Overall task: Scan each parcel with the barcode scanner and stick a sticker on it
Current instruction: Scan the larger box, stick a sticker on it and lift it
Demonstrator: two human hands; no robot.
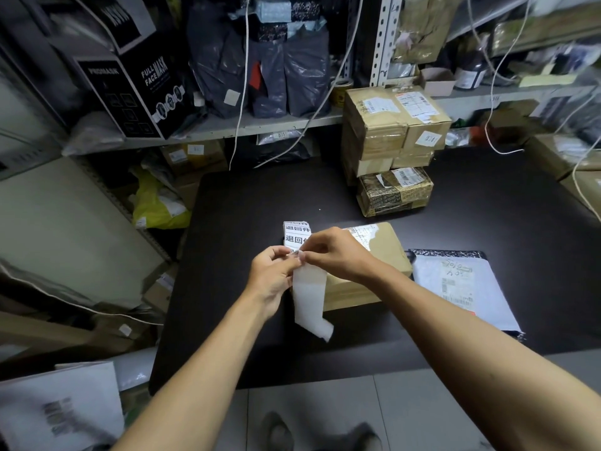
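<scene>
A white strip of printed stickers (304,255) is pinched by the left hand (271,278) and the right hand (331,252) — held above the black surface (247,203), just before a brown cardboard parcel (374,265); a white plastic mailer (461,288) lies beside it.

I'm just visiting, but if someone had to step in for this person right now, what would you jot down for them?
Left hand holds the sticker strip; right hand pinches a sticker at its top, apparently peeling it.
Cardboard parcel lies on the black table under the hands; white mailer beside it on the right; three boxes stacked behind.
No scanner in view.
Left: stick this sticker on, then handle the mailer.
</scene>
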